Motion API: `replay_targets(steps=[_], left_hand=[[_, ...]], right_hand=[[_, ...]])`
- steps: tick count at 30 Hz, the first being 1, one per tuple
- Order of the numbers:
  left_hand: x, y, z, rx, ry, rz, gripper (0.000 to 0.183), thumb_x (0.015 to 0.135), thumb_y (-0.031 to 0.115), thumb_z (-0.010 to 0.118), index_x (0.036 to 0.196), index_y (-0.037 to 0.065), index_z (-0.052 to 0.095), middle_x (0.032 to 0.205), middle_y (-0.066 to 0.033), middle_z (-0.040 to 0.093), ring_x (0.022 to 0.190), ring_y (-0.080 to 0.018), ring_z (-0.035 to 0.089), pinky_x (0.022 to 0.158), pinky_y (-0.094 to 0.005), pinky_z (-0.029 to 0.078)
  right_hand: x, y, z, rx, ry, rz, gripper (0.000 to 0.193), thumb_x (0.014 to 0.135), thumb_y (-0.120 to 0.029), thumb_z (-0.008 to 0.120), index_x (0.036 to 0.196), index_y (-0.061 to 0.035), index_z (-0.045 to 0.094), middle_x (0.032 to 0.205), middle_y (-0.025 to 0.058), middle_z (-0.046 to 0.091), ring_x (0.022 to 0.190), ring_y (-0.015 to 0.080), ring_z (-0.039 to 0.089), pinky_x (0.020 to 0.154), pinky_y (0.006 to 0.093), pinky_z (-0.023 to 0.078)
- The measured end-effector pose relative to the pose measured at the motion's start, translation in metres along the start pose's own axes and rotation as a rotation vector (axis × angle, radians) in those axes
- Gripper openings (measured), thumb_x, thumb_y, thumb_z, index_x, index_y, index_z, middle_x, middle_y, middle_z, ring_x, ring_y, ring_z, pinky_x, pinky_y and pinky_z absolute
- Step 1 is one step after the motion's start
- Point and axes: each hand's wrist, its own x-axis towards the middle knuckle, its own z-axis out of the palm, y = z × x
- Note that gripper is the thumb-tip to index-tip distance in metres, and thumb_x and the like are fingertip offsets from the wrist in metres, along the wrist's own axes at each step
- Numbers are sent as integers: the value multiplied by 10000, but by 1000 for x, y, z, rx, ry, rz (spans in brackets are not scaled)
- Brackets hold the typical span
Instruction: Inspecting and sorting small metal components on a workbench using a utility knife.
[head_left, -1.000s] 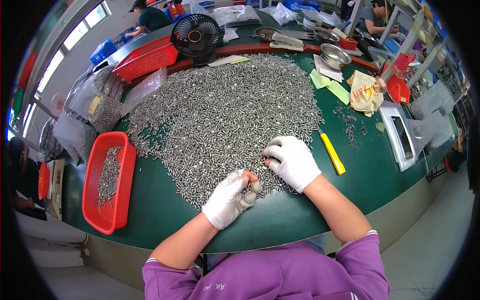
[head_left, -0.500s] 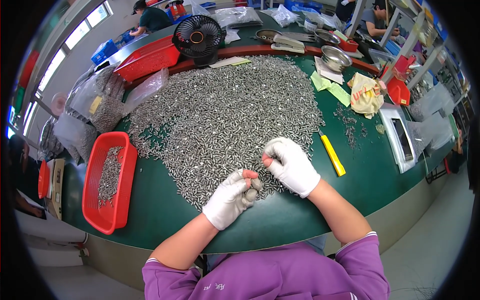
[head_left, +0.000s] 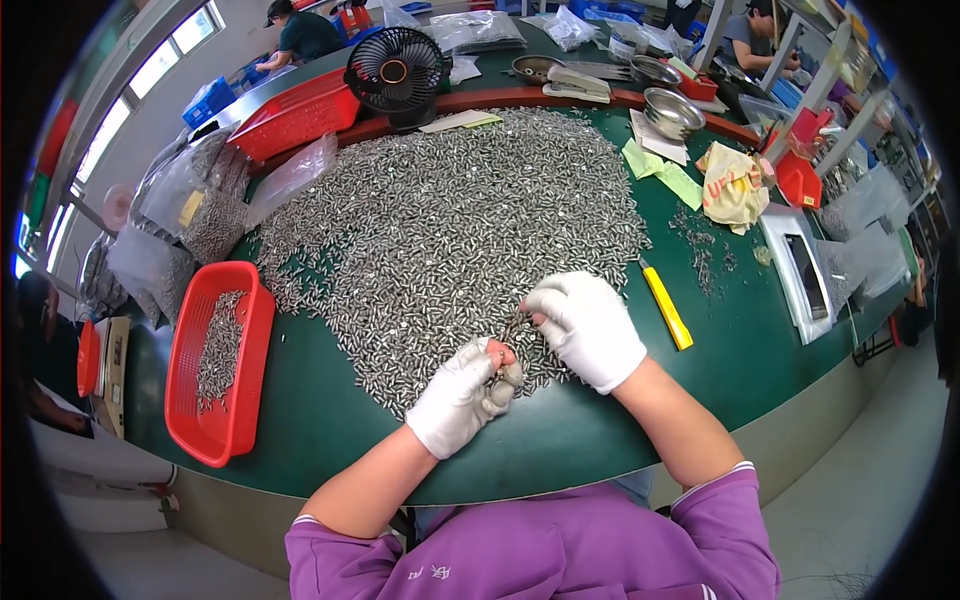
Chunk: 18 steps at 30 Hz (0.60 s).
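Note:
A wide heap of small silvery metal pins [head_left: 470, 220] covers the middle of the green table. My left hand [head_left: 463, 395], in a white glove with bare fingertips and greyed glove fingers, is closed at the heap's near edge. Its thumb and fingers pinch together; what lies between them is too small to make out. Just to its right, my right hand [head_left: 585, 330], gloved the same way, curls over the pins with thumb and forefinger close together. Its fingertips point toward my left hand, with a small gap between the hands. Whatever it pinches cannot be made out.
A red plastic basket [head_left: 256, 350] with some pins stands at left. A yellow cutter knife [head_left: 667, 308] lies right of the heap. Behind are a black fan [head_left: 397, 72] and metal bowls [head_left: 673, 114]. Bags of pins [head_left: 213, 222] stand at far left; co-workers sit beyond.
My right hand has turned slightly and its fingers reach a little farther left and down toward my left hand. The left hand's fingers have drawn closer together.

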Motion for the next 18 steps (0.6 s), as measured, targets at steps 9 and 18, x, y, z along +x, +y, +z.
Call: replay_targets(steps=[9, 18], left_hand=[[-1, 3, 7, 10, 56, -47, 170, 921, 265, 604, 975, 113, 551, 865, -30, 567, 586, -81, 397, 538, -202, 334], [0, 0, 2, -11, 15, -2, 162, 905, 200, 626, 1024, 109, 565, 919, -25, 591, 625, -60, 420, 573, -191, 363]], right_hand=[[-4, 16, 2, -312, -165, 207, 83, 756, -190, 679, 805, -124, 679, 821, 57, 625, 812, 276, 600, 743, 402, 480], [1, 0, -7, 413, -89, 362, 139, 799, -176, 681, 878, -64, 659, 838, 102, 631, 789, 276, 612, 724, 358, 493]])
